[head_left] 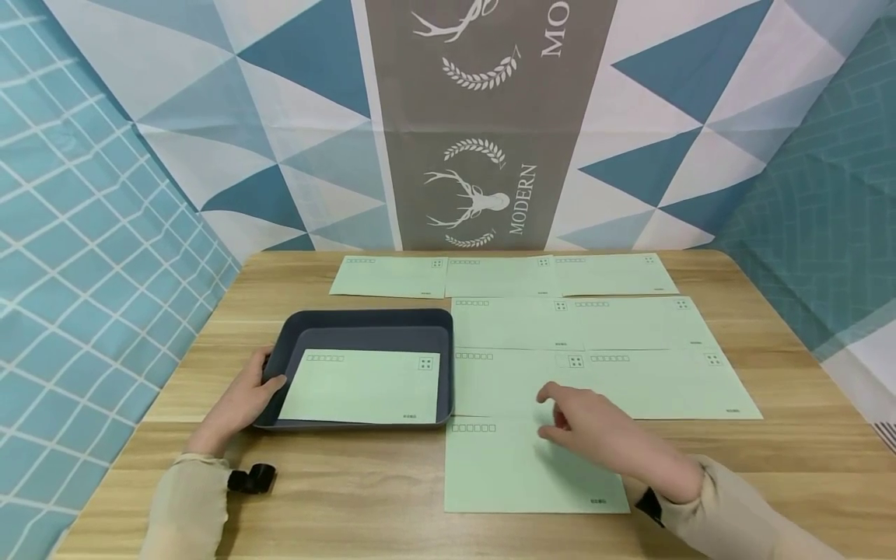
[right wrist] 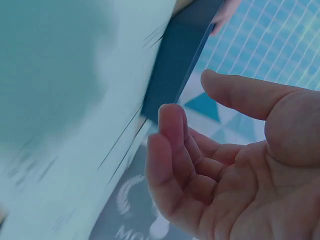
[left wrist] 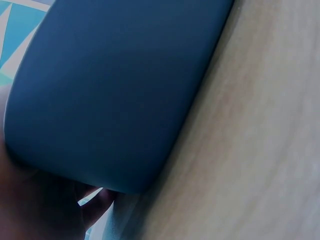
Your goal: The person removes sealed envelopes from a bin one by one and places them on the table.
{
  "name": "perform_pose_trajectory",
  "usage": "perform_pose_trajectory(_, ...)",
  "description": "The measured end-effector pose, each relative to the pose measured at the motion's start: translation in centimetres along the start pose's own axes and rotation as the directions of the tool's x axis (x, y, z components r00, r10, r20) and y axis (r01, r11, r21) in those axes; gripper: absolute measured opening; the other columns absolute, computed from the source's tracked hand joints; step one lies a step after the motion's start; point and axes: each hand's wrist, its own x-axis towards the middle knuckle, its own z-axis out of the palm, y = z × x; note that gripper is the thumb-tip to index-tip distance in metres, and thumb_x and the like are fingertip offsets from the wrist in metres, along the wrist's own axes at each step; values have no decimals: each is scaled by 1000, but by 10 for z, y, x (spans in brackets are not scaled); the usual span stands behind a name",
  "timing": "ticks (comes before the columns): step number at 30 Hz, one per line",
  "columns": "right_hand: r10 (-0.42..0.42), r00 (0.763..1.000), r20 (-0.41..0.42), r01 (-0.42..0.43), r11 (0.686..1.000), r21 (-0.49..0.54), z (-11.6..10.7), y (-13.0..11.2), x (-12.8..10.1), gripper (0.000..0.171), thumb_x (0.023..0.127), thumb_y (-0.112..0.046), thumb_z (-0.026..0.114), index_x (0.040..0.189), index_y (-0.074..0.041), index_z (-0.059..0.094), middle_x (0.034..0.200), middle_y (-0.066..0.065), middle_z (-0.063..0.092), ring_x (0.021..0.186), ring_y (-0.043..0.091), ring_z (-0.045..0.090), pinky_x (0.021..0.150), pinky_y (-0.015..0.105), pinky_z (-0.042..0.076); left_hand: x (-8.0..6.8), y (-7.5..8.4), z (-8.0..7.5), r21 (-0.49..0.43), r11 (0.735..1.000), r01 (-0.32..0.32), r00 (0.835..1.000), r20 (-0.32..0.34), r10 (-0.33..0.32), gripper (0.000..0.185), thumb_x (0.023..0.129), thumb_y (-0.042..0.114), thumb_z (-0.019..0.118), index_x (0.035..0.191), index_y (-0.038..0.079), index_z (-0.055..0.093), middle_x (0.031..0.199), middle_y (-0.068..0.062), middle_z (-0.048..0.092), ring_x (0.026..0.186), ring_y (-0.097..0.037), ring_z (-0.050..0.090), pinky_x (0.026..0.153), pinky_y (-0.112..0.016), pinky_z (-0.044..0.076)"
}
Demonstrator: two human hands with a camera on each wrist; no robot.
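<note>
Your left hand [head_left: 241, 400] grips the 9 o'clock rim of the dark blue tray [head_left: 364, 323], thumb hooked over the edge and fingers curled against the outer wall — the left wrist view shows that wall [left wrist: 115, 90] filling the frame, with your palm pressed to its lower corner. 1 pale green envelope [head_left: 364, 386] lies inside the tray, its near edge riding up on the 6 o'clock rim.

Your right hand [head_left: 595, 428] hovers palm down over the loose envelopes at 3 o'clock of the tray, holding nothing. Its fingers are loosely bent and slightly apart, the forefinger reaching toward 10 o'clock; the right wrist view shows the open palm [right wrist: 240, 165] with the fingers curled inward and the thumb free. Whether any fingertip touches paper cannot be told.

Directly beneath that hand lies the nearest envelope [head_left: 518, 470], flat on the wooden table [head_left: 770, 467], its top edge tucked under the row behind. More green envelopes spread toward 12 o'clock — 2 [head_left: 658, 381] in the next row, 2 [head_left: 581, 323] beyond, and 3 [head_left: 500, 276] along the far edge, overlapping at their sides.

A small black clip-like object [head_left: 253, 478] sits by your left sleeve [head_left: 189, 505]. A patterned backdrop with a deer emblem [head_left: 465, 206] hangs behind the table.
</note>
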Motion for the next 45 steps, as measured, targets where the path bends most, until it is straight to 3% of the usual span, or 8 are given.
perform_pose_trajectory(4,-113,994,-14,112,992,-53,6,-17,11,30,83,-22,65,107,-6,57,64,-8,47,52,6,40,50,20,36,0,0,0,11,1000,2,1000,2,-2,53,96,12,40,135,-12,14,132,-38,28,119,-49,33,93,-57,30)
perform_pose_trajectory(10,-197,978,-71,188,976,-114,15,-31,29,22,85,-25,63,99,-9,61,73,-9,48,61,6,43,56,21,38,-1,2,1,17,1000,16,1000,15,-16,55,97,15,40,136,-12,13,134,-39,24,121,-50,29,94,-59,28)
perform_pose_trajectory(20,-321,923,-213,286,941,-181,20,-50,76,21,84,-19,63,100,-6,66,95,3,60,89,20,58,83,38,44,0,2,2,9,1000,5,1000,6,-5,53,96,13,40,135,-12,15,133,-38,28,119,-48,33,94,-57,30)
perform_pose_trajectory(26,-442,882,-163,378,870,-316,29,-58,99,28,84,6,49,108,1,63,105,10,60,99,22,57,92,35,44,0,0,2,5,1000,-1,1000,2,1,52,96,13,40,135,-12,15,132,-38,28,118,-47,34,93,-56,31)
perform_pose_trajectory(29,-470,875,-116,394,830,-395,34,-63,107,29,84,6,47,110,2,62,109,12,60,105,23,56,99,36,39,0,0,1,10,1000,-8,1000,-2,8,52,96,12,40,135,-12,15,131,-37,29,118,-47,33,93,-56,30)
perform_pose_trajectory(33,-414,909,-40,356,825,-440,39,-68,117,33,90,-18,55,117,-1,59,118,10,57,114,22,51,107,42,28,0,0,-1,8,1000,-13,1000,-5,13,52,96,12,40,135,-12,15,131,-37,29,119,-48,33,93,-56,30)
perform_pose_trajectory(38,-286,956,70,284,835,-472,42,-72,127,69,80,-52,62,127,-3,51,128,8,51,122,22,44,111,46,16,0,0,-1,4,1000,-6,1000,-2,6,53,96,12,40,135,-13,15,132,-38,28,119,-48,33,93,-56,30)
perform_pose_trajectory(45,-222,972,75,232,861,-453,46,-74,133,90,67,-64,66,131,-3,45,131,9,49,125,25,40,111,49,13,0,1,0,2,1000,9,1000,7,-9,54,96,13,40,135,-13,13,134,-39,25,122,-49,29,95,-58,27)
